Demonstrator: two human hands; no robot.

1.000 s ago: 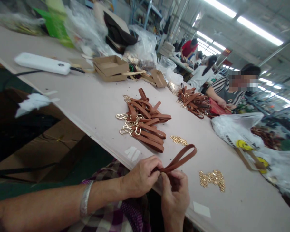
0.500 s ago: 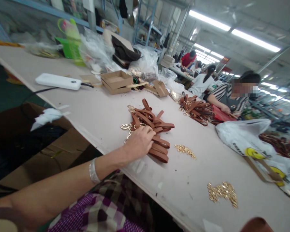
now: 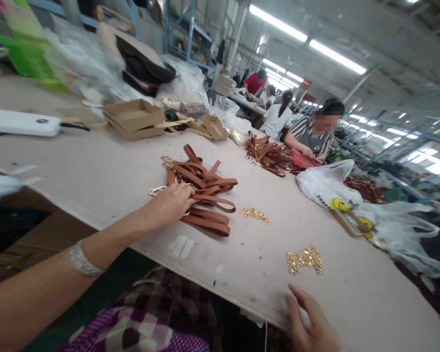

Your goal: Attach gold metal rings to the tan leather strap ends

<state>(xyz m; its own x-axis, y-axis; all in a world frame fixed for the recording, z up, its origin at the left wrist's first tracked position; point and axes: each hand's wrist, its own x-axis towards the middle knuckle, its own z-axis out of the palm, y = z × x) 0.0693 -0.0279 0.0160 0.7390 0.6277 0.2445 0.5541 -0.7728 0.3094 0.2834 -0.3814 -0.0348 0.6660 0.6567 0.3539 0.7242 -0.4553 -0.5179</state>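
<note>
A pile of brown leather straps with gold-coloured metal clasps lies on the table. My left hand reaches onto the clasp side of this pile, its fingers curled round a strap; the fingertips are partly hidden. Near the front edge of the table, my right hand has its thumb and forefinger apart, with nothing seen between them. Just beyond it is a heap of small gold-coloured metal pieces. A smaller heap of gold-coloured pieces sits to the right of the straps.
Cardboard trays, plastic bags and a white device lie along the back and left. More brown straps are heaped before a co-worker in a striped top. A white plastic bag stands at the right.
The view has swung right, so the table's contents appear further left. My right hand has come into view at the bottom, and a brown piece there is gone from sight. My left hand stays at the straps.
</note>
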